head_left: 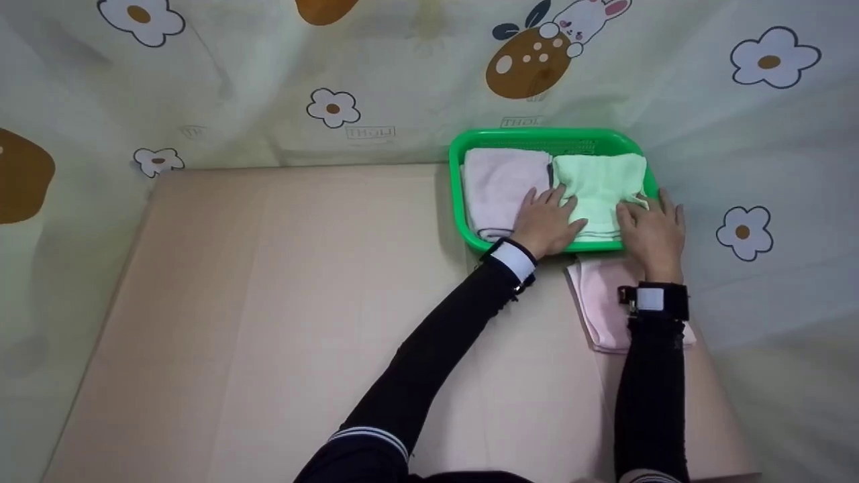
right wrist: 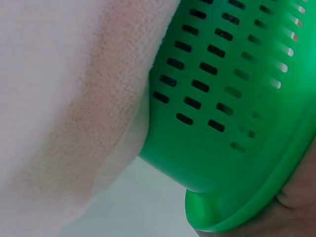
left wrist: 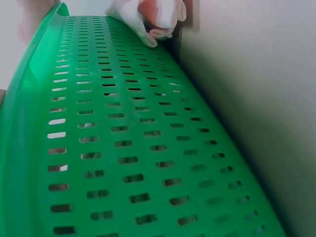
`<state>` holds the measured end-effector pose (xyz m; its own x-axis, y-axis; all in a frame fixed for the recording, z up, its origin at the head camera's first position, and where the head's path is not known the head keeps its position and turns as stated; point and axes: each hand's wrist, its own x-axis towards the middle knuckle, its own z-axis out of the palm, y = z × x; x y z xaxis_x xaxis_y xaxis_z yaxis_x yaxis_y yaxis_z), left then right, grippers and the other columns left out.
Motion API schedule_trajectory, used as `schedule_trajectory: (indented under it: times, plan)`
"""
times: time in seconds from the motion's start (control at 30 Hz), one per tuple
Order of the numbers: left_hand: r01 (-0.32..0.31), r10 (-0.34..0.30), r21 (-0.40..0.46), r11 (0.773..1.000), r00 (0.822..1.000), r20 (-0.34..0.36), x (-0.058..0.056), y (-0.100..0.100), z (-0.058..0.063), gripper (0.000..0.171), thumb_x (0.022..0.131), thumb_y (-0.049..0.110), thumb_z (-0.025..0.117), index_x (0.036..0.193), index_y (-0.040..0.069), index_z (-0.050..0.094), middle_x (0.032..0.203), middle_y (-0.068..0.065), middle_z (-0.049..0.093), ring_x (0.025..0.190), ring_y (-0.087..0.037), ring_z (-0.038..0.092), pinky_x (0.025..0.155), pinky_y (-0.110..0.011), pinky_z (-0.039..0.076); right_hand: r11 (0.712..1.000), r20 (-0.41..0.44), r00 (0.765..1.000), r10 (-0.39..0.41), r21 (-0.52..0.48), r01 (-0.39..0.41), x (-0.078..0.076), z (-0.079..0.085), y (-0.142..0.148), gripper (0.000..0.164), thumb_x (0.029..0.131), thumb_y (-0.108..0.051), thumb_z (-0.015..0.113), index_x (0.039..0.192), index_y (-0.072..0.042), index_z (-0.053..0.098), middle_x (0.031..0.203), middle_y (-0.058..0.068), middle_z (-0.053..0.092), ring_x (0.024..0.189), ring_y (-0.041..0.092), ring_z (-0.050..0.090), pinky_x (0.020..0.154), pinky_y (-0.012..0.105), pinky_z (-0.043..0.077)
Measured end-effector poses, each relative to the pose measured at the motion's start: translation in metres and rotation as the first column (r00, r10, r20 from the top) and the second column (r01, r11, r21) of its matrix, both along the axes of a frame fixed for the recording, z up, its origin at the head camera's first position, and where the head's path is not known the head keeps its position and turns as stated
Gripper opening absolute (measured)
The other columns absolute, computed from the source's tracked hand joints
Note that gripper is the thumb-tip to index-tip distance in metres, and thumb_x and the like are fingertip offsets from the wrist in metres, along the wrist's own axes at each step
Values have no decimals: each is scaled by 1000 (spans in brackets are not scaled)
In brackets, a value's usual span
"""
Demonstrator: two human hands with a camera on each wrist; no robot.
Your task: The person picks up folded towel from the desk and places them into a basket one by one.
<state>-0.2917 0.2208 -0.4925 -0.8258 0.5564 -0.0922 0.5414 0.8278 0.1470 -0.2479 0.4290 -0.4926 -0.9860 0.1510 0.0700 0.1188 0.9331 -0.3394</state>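
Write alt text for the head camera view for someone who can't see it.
Two hands press on a folded light green towel in a green basket: the left hand on its left edge, the right hand on its right. A folded pale pink towel lies beside it in the basket; another pink towel lies on the beige table under the right wrist.

To my left the desk (head_left: 282,302) lies open and flat, with broad room to pass. Ahead, the green basket (head_left: 537,139) blocks the far right corner, both folded towels filling it wall to wall. The patterned curtain (head_left: 402,80) closes in just behind and to the right. A pink towel (head_left: 600,308) lies just before the basket, under my right wrist.
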Motion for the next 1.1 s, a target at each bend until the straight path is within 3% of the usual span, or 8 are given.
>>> schedule_trajectory:
  times: [0.17, 0.3, 0.5, 0.67, 0.73, 0.8, 0.93, 1.1]
  plan:
    - [20, -17, 68, 998, 999, -40, 6, -9, 2, 59, 111, 56, 23, 164, 31, 30, 172, 1, 25, 156, -17, 30, 129, -46, 17, 998, -28, 999, -17, -61, 15, 3, -2, 2, 56, 110, -43, 40, 147, -3, 56, 161, 31, 36, 157, 48, 14, 124, 68, 11]
    - [70, -58, 176, 982, 996, -69, 16, -33, 5, 55, 111, 51, 34, 161, 29, 38, 167, 1, 36, 153, -18, 35, 127, -47, 24, 987, -56, 998, -38, -157, 29, 10, 2, 7, 57, 109, -43, 47, 153, -8, 50, 162, 33, 31, 153, 52, 22, 120, 71, 21]
    - [72, -39, 280, 957, 992, -120, 24, -104, 3, 48, 111, 43, 44, 154, 26, 50, 161, 0, 46, 152, -19, 37, 127, -47, 24, 943, -132, 975, -178, -307, 131, 31, 22, 13, 61, 109, -45, 42, 163, -19, 33, 165, 25, 28, 150, 50, 31, 118, 70, 28]
    - [31, 7, 369, 929, 995, -101, 30, -162, -3, 43, 109, 39, 52, 148, 22, 58, 159, -4, 48, 151, -23, 39, 126, -46, 28, 930, -223, 924, -310, -274, 246, 50, 30, 16, 57, 108, -38, 45, 160, -14, 39, 156, 22, 45, 142, 43, 45, 109, 65, 41]
    - [30, 7, 398, 917, 996, -90, 33, -178, -6, 43, 108, 38, 54, 147, 21, 60, 159, -5, 48, 150, -24, 40, 125, -46, 30, 931, -224, 917, -331, -235, 279, 61, 27, 19, 57, 107, -37, 49, 158, -11, 42, 149, 23, 53, 136, 42, 51, 105, 64, 44]
    - [43, -7, 412, 910, 996, -88, 35, -189, -9, 43, 108, 38, 55, 147, 21, 59, 159, -5, 48, 150, -24, 41, 124, -47, 31, 934, -164, 930, -329, -199, 295, 74, 21, 24, 61, 106, -39, 51, 157, -7, 41, 146, 26, 55, 132, 45, 53, 103, 65, 44]
    - [90, -63, 432, 897, 995, -78, 36, -204, -13, 44, 108, 36, 56, 149, 20, 57, 161, -5, 46, 149, -25, 43, 123, -47, 33, 965, 106, 966, -237, -93, 247, 101, 0, 34, 82, 103, -55, 52, 158, 3, 33, 142, 38, 47, 124, 56, 51, 98, 72, 42]
    - [114, -119, 453, 884, 993, -17, 33, -215, -15, 47, 107, 34, 58, 152, 19, 54, 165, -3, 41, 151, -24, 41, 124, -44, 33, 995, 317, 945, -84, -20, 96, 116, -25, 38, 92, 98, -59, 59, 155, 9, 33, 136, 46, 40, 114, 58, 52, 93, 75, 43]
